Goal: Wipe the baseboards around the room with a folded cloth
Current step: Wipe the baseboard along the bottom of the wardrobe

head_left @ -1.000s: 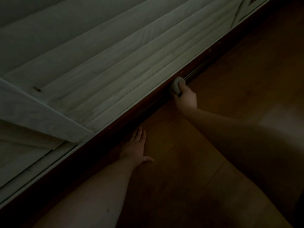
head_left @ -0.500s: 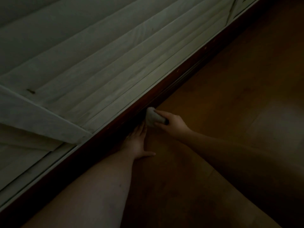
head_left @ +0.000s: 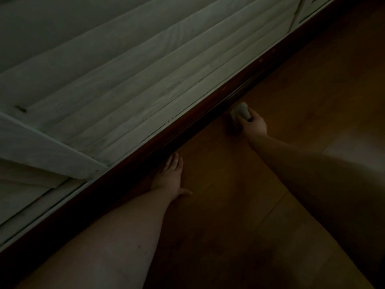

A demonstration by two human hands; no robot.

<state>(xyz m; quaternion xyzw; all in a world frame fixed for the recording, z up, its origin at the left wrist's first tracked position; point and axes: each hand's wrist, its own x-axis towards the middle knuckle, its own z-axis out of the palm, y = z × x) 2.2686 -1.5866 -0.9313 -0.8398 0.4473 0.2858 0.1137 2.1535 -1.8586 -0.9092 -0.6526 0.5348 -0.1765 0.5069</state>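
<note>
- The right hand (head_left: 254, 124) has its fingers curled round a small pale folded cloth (head_left: 240, 112), gripping it with the thumb on top.
- The cloth sticks out of the hand toward 11 o'clock and meets the foot of the dark baseboard (head_left: 187, 122); in the dim light it is hard to tell whether it presses the board or only sits just beside it.
- The left hand (head_left: 169, 177) lies flat on the wooden floor (head_left: 239, 195), fingers straight and close together, pointing to 12 o'clock, thumb spread out toward 3 o'clock. It holds nothing.
- Its fingertips reach the bottom edge of the baseboard.
- From the left hand, the cloth lies at about 1 o'clock, well apart along the baseboard.
- Above the baseboard, toward 10 o'clock, runs a pale slatted panel (head_left: 125, 69) with a white frame.
</note>
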